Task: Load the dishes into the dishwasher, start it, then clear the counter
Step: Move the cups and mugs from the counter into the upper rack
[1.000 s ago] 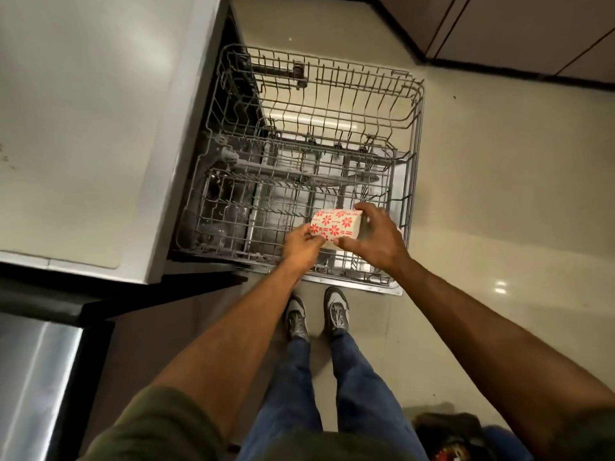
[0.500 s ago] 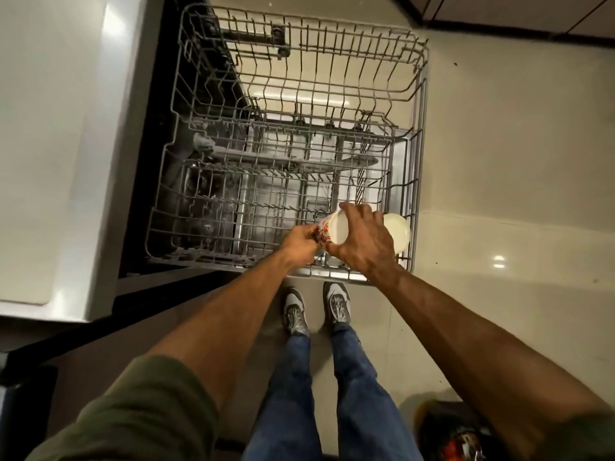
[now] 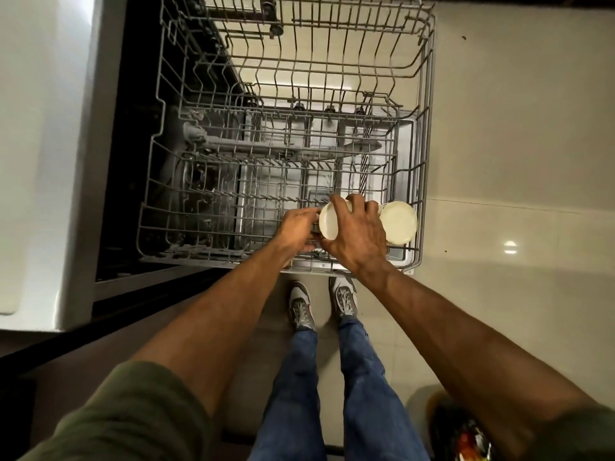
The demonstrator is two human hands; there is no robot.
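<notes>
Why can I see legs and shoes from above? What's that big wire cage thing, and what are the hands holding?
The camera sits on a person's head, looking down, so you see their own arms, jeans and shoes. The wire cage is a dishwasher rack, pulled out beside a pale counter. The right hand grips a pale cup from above, and the left hand holds its side, at the rack's near edge. Another pale round dish sits in the rack just right of it.

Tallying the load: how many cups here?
2: one cup between the left hand and right hand at the rack front; another cup just right of it. Hands may hide more.
</notes>
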